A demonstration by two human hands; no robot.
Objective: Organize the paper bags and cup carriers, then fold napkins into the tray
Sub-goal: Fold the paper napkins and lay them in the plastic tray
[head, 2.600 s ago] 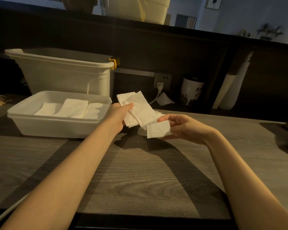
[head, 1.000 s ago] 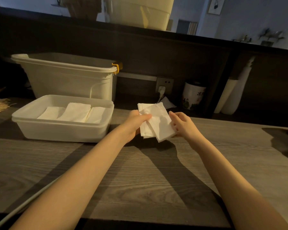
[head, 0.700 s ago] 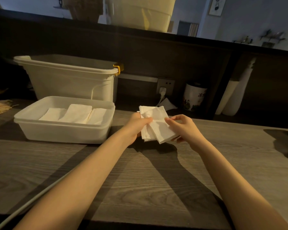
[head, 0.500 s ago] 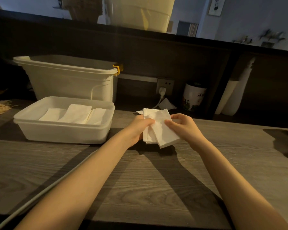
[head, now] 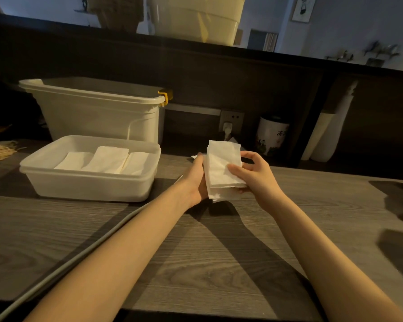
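I've got the napkin stack (head: pixel 222 168) pinched by left hand (head: pixel 197 175) & right hand (head: pixel 254 175), fingers clamped on edges (soft, light, floppy); grip mid-edge, w/ tray (head: pixel 33 180) nearby.

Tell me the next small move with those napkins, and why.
Probably carry the stack of napkins left and lay it in the tray. Both the left hand and the right hand grip the stack above the table, its edges look roughly squared, and the tray already holds three folded napkins side by side, with bare floor showing at their left.
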